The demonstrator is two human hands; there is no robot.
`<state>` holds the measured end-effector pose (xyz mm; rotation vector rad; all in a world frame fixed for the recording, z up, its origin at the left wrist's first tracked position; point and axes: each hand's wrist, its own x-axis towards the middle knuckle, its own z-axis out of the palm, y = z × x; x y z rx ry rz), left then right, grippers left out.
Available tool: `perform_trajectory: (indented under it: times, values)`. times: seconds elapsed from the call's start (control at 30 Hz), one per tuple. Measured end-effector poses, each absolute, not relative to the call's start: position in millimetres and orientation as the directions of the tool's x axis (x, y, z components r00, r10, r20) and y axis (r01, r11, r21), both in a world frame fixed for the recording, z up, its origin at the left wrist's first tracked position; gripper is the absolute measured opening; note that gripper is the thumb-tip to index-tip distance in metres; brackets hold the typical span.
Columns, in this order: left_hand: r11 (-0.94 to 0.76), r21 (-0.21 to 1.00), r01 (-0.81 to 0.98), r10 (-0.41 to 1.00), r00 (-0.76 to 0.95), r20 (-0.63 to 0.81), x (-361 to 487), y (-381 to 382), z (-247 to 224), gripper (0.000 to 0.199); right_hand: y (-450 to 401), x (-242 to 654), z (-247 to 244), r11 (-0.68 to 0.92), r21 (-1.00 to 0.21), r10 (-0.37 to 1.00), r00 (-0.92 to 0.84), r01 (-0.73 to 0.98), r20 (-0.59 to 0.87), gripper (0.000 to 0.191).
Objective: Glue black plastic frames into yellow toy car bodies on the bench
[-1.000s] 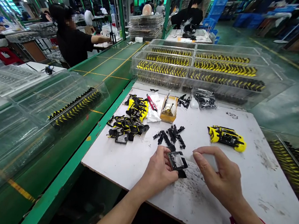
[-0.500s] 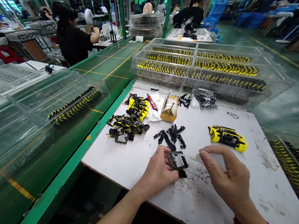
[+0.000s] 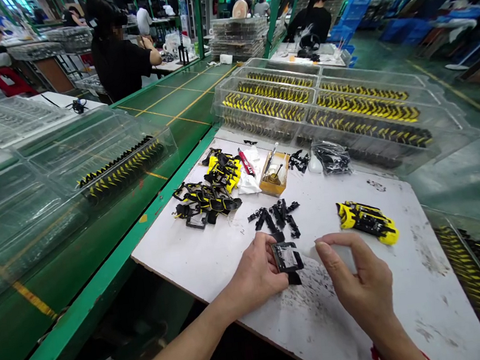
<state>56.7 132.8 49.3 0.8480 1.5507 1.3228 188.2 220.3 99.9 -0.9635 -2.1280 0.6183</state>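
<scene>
My left hand (image 3: 256, 270) grips a small black plastic frame (image 3: 287, 257) with a rectangular opening, held just above the white tabletop. To the right of it, my right hand (image 3: 357, 276) is raised in a pinch, thumb and forefinger tips together; whatever is between them, if anything, is too small to make out. Loose black plastic parts (image 3: 276, 216) lie just beyond the left hand. Yellow-and-black parts (image 3: 368, 221) rest side by side past the right hand. At the left of the table are a pile of black frames (image 3: 205, 201) and more yellow parts (image 3: 225, 172).
A red cutter (image 3: 246, 162) lies on white tissue beside a small open box (image 3: 275, 183) holding a brass-coloured item. Behind stands a bag of black parts (image 3: 330, 158). Clear trays (image 3: 317, 99) line the table's far edge; a green conveyor (image 3: 180, 109) runs along the left. Co-workers sit farther off.
My right hand has moved slightly left, closer to the black frame, still pinched. My left hand keeps its hold. The whole view has shifted slightly.
</scene>
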Motion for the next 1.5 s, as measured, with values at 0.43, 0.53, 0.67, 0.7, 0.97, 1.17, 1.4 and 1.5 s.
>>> perform_trajectory:
  times: [0.43,0.53,0.67,0.7,0.97,1.17,1.4,1.5]
  values:
    - [0.172,0.981,-0.084,0.919,-0.344,-0.191,56.9,133.6,46.2,0.054,240.6,206.5,100.8,0.621,-0.642,0.769,-0.511,0.450,0.385,0.018]
    - [0.182,0.979,-0.090,0.918,-0.341,-0.202,56.9,133.6,47.3,0.055,248.5,212.8,101.9,0.574,-0.687,0.790,-0.523,0.445,0.320,0.020]
    - [0.211,0.974,-0.086,0.911,-0.345,-0.228,56.9,133.7,49.6,0.056,252.1,215.6,104.3,0.545,-0.731,0.779,-0.571,0.410,0.260,0.020]
    - [0.220,0.972,-0.084,0.909,-0.344,-0.235,56.9,133.7,49.9,0.056,251.9,215.5,105.0,0.543,-0.734,0.773,-0.586,0.408,0.245,0.020]
    - [0.191,0.979,-0.066,0.917,-0.344,-0.203,56.7,132.9,46.7,0.056,247.4,211.2,106.6,0.575,-0.714,0.722,-0.658,0.398,0.214,0.017]
    - [0.180,0.981,-0.069,0.922,-0.337,-0.193,55.9,131.2,46.8,0.057,247.2,208.8,106.9,0.591,-0.694,0.712,-0.671,0.412,0.207,0.018]
    - [0.185,0.982,-0.043,0.921,-0.342,-0.188,55.5,131.9,46.1,0.055,247.3,208.5,106.2,0.572,-0.695,0.728,-0.661,0.437,0.183,0.019]
    - [0.175,0.984,-0.035,0.921,-0.347,-0.176,55.9,132.0,44.2,0.055,248.0,208.1,105.6,0.570,-0.695,0.730,-0.658,0.438,0.184,0.019]
